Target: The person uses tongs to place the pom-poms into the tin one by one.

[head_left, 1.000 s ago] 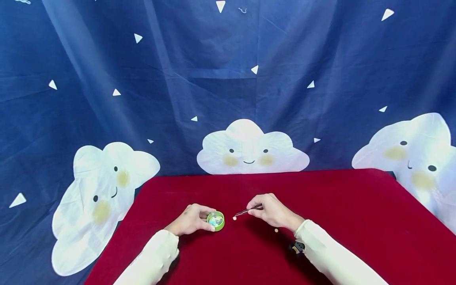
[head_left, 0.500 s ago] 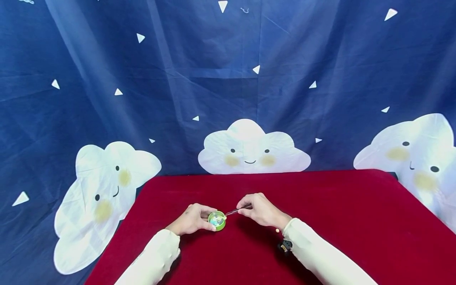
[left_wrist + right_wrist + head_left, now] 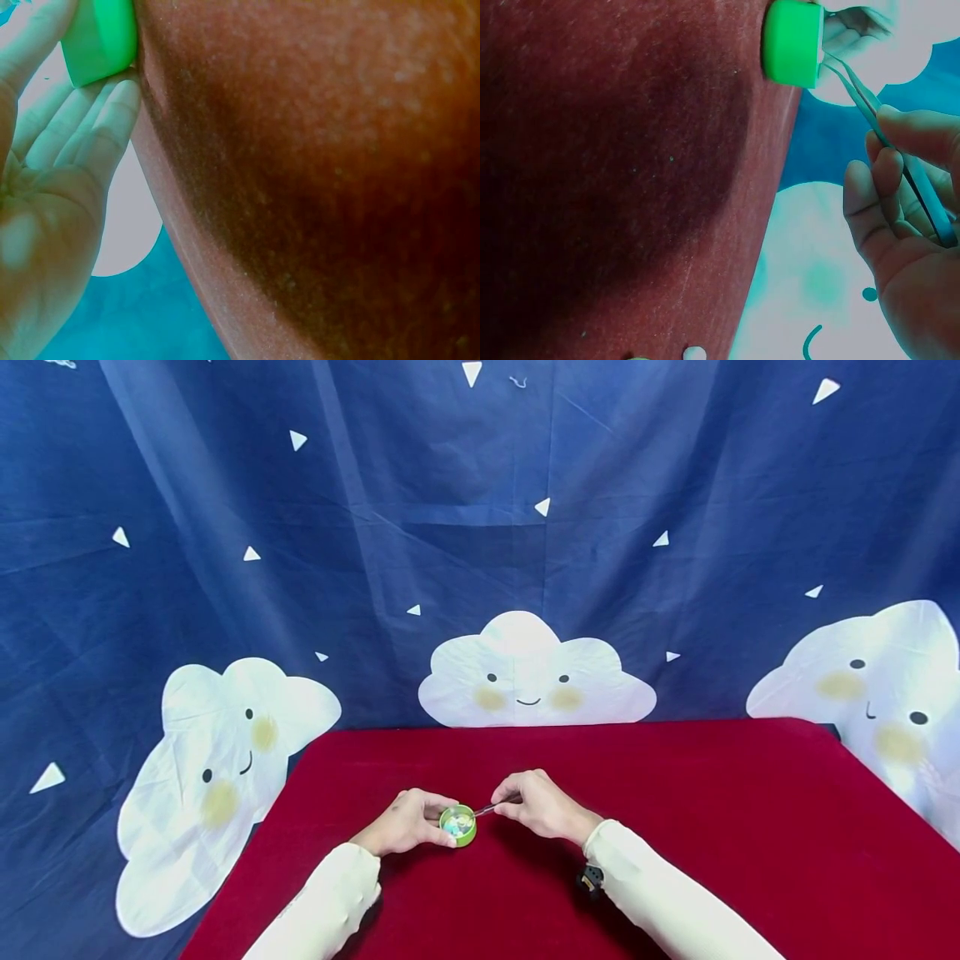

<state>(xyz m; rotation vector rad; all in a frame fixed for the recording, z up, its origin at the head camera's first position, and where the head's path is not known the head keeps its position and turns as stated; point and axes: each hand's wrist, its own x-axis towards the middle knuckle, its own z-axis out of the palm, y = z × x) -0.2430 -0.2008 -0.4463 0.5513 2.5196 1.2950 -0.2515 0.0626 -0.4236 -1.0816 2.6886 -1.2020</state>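
Note:
My left hand (image 3: 408,821) holds a small round green container (image 3: 465,838) on the red cloth, with the thumb on its near side and fingers at the far side. Several small white, yellow and turquoise pieces (image 3: 457,823) lie inside it. To the right, my right hand (image 3: 542,804) pinches slim metal tweezers (image 3: 877,116) between thumb and fingers. Their tips reach the container's rim and stand slightly apart in the right wrist view. A tiny pale piece (image 3: 820,55) shows at the rim beside the tips. In the left wrist view, the green container (image 3: 101,41) sits by the fingertips.
Red cloth (image 3: 712,793) covers the table. A small white pellet (image 3: 694,352) lies on it at the bottom of the right wrist view. Behind the table hangs a blue curtain (image 3: 480,560) printed with clouds. A dark device (image 3: 590,878) sits under the right wrist.
My right hand has moved left, bringing the tweezers and a small pale piece they held to the container's rim. My left hand and the container have stayed in place.

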